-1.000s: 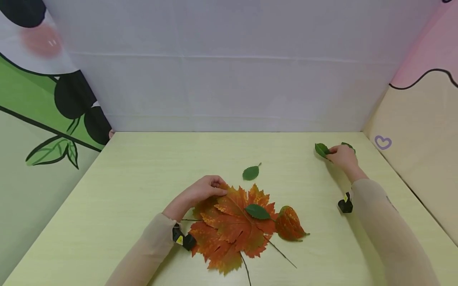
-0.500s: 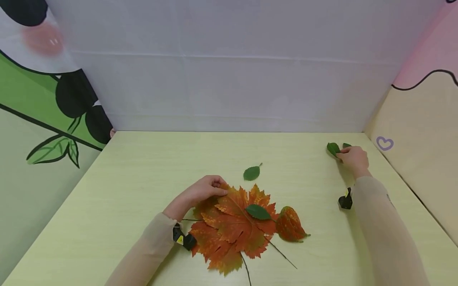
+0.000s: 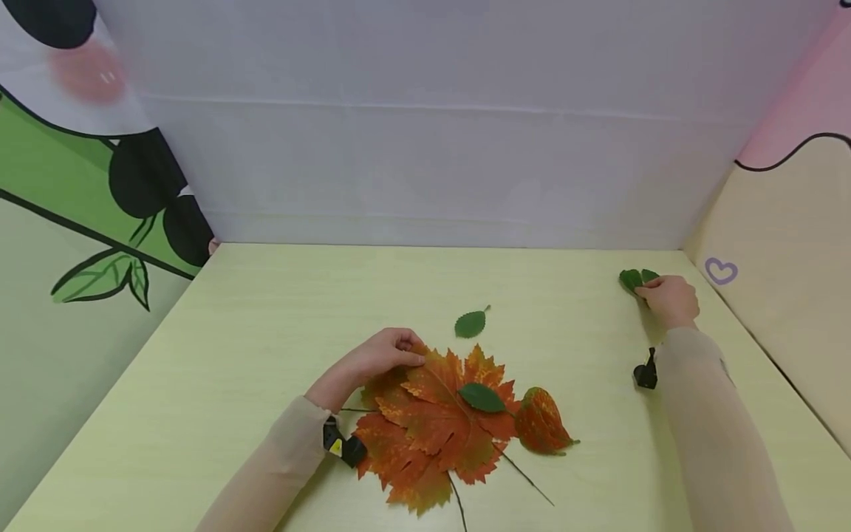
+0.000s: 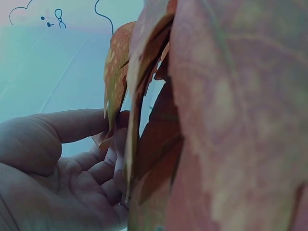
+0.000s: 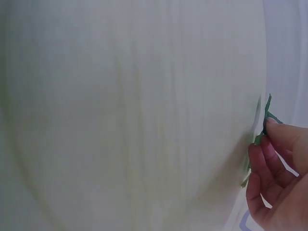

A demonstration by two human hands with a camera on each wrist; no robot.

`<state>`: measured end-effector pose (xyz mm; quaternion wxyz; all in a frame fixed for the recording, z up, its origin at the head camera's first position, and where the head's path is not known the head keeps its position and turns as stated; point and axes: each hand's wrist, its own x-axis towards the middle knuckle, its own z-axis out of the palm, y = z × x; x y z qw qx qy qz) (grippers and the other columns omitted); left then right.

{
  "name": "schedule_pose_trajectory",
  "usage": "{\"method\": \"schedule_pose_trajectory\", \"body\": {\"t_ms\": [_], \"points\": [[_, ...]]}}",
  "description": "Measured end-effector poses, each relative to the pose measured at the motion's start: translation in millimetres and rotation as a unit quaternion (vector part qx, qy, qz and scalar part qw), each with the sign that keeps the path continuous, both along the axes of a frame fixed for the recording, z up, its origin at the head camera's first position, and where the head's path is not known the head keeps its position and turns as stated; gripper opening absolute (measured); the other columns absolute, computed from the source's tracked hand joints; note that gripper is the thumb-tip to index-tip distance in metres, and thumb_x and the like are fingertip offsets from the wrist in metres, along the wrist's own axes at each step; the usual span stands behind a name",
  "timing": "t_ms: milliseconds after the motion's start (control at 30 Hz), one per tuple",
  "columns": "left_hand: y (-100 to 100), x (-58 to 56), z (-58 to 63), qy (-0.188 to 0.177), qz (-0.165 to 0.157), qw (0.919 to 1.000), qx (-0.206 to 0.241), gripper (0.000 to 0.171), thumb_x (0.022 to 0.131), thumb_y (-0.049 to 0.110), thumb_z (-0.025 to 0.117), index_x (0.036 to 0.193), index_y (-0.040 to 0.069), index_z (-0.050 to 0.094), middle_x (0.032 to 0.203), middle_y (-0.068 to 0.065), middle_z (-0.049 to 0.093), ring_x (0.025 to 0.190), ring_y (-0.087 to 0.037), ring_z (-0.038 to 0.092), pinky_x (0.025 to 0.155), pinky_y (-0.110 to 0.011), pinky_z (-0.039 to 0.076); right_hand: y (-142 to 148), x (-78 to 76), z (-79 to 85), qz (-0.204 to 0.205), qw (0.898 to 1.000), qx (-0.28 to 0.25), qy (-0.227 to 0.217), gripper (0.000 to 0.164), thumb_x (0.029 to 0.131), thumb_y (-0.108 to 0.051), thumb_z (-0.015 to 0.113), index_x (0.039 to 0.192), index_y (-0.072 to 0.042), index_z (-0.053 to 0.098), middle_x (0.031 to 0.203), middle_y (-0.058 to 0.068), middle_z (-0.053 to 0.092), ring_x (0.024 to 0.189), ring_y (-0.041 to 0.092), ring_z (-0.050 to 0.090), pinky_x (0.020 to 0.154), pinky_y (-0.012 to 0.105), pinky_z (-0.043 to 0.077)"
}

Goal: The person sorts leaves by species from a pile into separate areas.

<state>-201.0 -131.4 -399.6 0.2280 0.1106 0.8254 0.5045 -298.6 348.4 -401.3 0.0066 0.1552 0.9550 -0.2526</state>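
Note:
At the far right of the table, my right hand [image 3: 673,301] pinches a green leaf [image 3: 630,281] between thumb and fingers. A second green leaf [image 3: 650,275] shows just behind its fingertips, overlapping the first in the head view. My left hand [image 3: 382,353] pinches the upper left edge of an orange maple leaf [image 3: 432,417], one of several overlapping in a pile with thin dark stems. The left wrist view shows the thumb [image 4: 77,124] against a curled orange leaf edge [image 4: 117,72]. On the pile lies a dark green leaf [image 3: 482,397]; beside it is a mottled red-orange leaf [image 3: 541,421].
Another small green leaf [image 3: 470,324] lies on the pale wooden table [image 3: 299,295], beyond the maple pile. A light grey sheet [image 3: 425,170] rises along the back edge, with printed panels on both sides. Black wrist cameras [image 3: 646,372] sit at both sleeves.
My right hand has moved to the right with the green leaf, bringing it up against the other green leaf. My left hand has stayed at the maple pile.

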Motion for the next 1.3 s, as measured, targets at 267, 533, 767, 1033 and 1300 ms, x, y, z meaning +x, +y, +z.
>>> {"method": "schedule_pose_trajectory", "body": {"t_ms": [267, 533, 767, 1033, 1300], "points": [[-0.1, -0.2, -0.2, -0.006, -0.001, 1.0000, 0.003, 0.021, 0.084, 0.014, 0.063, 0.099, 0.001, 0.057, 0.084, -0.005, 0.058, 0.075, -0.016, 0.053, 0.072, -0.029, 0.043, -0.4, -2.0, 0.9, -0.009, 1.000, 0.001, 0.005, 0.043, 0.090, -0.036, 0.052, 0.109, 0.001, 0.058, 0.112, 0.026, 0.056, 0.095, 0.042, 0.054, 0.061, 0.041, 0.043], [0.7, -0.6, 0.4, -0.005, -0.002, 1.0000, 0.004, 0.021, 0.084, 0.014, 0.063, 0.099, 0.000, 0.057, 0.084, -0.005, 0.057, 0.076, -0.016, 0.053, 0.072, -0.029, 0.043, 3.3, -0.8, 0.2, -0.016, 1.000, 0.001, 0.001, 0.048, 0.090, -0.040, 0.051, 0.111, 0.001, 0.058, 0.117, 0.027, 0.054, 0.098, 0.042, 0.053, 0.063, 0.042, 0.042], [0.0, -0.6, -1.3, -0.002, -0.004, 1.0000, 0.006, 0.020, 0.085, 0.014, 0.063, 0.099, 0.001, 0.057, 0.084, -0.005, 0.057, 0.076, -0.017, 0.053, 0.072, -0.029, 0.042, 2.9, 3.0, 9.2, 0.013, 1.000, 0.017, 0.006, 0.043, 0.091, -0.036, 0.049, 0.110, 0.002, 0.055, 0.113, 0.026, 0.054, 0.095, 0.042, 0.050, 0.064, 0.042, 0.038], [4.0, -6.7, 1.8, -0.008, 0.008, 0.9999, 0.009, 0.020, 0.085, 0.014, 0.063, 0.098, 0.001, 0.056, 0.083, -0.005, 0.057, 0.076, -0.017, 0.053, 0.072, -0.029, 0.042, -14.6, -9.0, 19.6, 0.072, 0.997, 0.027, 0.027, 0.040, 0.089, -0.034, 0.053, 0.112, -0.001, 0.054, 0.110, 0.023, 0.056, 0.095, 0.039, 0.053, 0.064, 0.042, 0.041], [10.5, -15.6, 1.1, -0.007, 0.015, 0.9998, 0.009, 0.019, 0.085, 0.014, 0.063, 0.097, 0.001, 0.056, 0.082, -0.004, 0.058, 0.075, -0.016, 0.053, 0.071, -0.029, 0.043, -49.5, -13.7, 31.6, 0.170, 0.984, 0.031, 0.053, 0.033, 0.088, -0.032, 0.056, 0.107, -0.005, 0.060, 0.101, 0.018, 0.060, 0.088, 0.032, 0.055, 0.063, 0.037, 0.040]]}}
